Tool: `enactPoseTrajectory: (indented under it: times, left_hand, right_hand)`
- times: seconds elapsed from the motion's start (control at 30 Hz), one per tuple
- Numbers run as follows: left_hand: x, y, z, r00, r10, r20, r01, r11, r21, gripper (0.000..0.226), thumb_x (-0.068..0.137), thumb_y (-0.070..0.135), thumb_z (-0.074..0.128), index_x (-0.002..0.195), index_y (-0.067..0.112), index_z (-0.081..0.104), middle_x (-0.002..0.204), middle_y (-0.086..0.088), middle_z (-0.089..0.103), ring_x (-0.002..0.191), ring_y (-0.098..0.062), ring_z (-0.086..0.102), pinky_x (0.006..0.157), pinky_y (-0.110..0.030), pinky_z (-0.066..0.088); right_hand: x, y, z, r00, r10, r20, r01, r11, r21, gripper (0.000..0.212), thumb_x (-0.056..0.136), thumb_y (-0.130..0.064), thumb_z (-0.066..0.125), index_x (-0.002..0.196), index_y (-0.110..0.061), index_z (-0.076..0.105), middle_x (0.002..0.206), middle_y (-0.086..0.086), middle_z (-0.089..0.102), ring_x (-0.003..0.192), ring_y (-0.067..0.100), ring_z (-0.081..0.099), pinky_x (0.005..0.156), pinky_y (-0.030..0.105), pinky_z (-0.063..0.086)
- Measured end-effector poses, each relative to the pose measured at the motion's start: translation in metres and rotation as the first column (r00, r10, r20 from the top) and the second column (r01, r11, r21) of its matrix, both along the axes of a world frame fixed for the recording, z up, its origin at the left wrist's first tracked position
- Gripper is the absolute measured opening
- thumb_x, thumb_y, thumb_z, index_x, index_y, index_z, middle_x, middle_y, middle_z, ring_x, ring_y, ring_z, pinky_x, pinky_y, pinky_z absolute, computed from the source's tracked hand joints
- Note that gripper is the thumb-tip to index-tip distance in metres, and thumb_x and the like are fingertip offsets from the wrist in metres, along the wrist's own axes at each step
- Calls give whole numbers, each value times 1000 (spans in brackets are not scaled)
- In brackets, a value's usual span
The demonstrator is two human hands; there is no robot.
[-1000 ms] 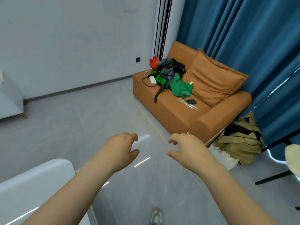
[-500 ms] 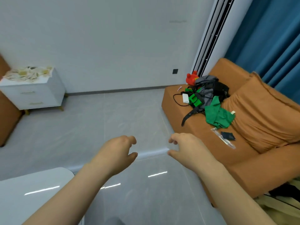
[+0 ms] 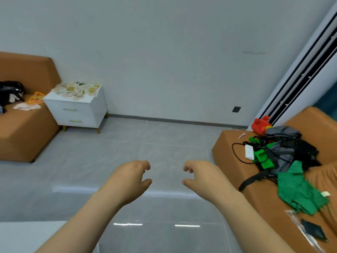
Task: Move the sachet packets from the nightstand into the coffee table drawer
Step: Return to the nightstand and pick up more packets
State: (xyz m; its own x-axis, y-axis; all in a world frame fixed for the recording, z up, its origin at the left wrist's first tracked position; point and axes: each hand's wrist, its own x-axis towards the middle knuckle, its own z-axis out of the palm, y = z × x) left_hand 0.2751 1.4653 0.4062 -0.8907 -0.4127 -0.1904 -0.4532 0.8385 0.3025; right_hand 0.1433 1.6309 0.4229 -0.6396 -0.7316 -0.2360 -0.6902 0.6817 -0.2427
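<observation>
My left hand [image 3: 130,179], right hand [image 3: 202,178] mid-frame: empty, fingers loosely curled. Sachet packets [image 3: 77,89] heaped on nightstand [image 3: 80,114], upper left of frame, well apart from hands. Step: walk over, scoop from heap edges with both hands. Packets flat, mixed angles, no single heading; heap's long axis left-right.

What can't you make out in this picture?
Head view:
Sachet packets on the nightstand: too far and small to count.
White surface, bottom left: cut off by the edge; no drawer shows.
Left hand and right hand: palms turned down, out of sight.
</observation>
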Motion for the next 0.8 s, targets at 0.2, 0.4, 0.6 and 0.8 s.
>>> enactPoseTrajectory:
  times: [0.2, 0.4, 0.6, 0.8]
  left_hand:
    - [-55, -89, 4, 997, 71, -15, -71, 997, 7, 43, 94, 40, 50, 134, 27, 45, 130, 7, 55, 115, -13, 54, 94, -25, 44]
    - [-116, -172, -6, 984, 176, -2, -176, 984, 3, 42, 94, 40, 50, 134, 28, 45, 130, 8, 55, 115, -12, 55, 93, -24, 44]
    - [-177, -261, -2, 942, 334, 4, -334, 942, 10, 41, 93, 41, 51, 132, 28, 46, 130, 9, 56, 115, -10, 54, 92, -23, 44]
    - [-209, -346, 7, 885, 465, -14, -465, 885, 16, 40, 93, 42, 52, 130, 28, 47, 127, 8, 57, 113, -11, 55, 90, -24, 45]
  right_hand:
    - [-66, -98, -1, 999, 37, 26, -37, 999, -1, 39, 88, -35, 59, 125, -25, 55, 123, -2, 60, 114, 17, 55, 93, 31, 46]
    - [-142, -199, -16, 990, 132, 44, -131, 991, -8, 39, 88, -36, 61, 125, -25, 55, 122, -2, 60, 112, 17, 56, 92, 31, 47]
    - [-225, -314, -5, 963, 267, 27, -265, 963, -44, 40, 89, -36, 60, 127, -24, 54, 125, -1, 59, 115, 19, 55, 94, 33, 47]
    - [-272, -429, 10, 920, 391, -19, -392, 918, -64, 40, 89, -36, 59, 127, -24, 54, 125, -1, 59, 114, 18, 55, 91, 31, 46]
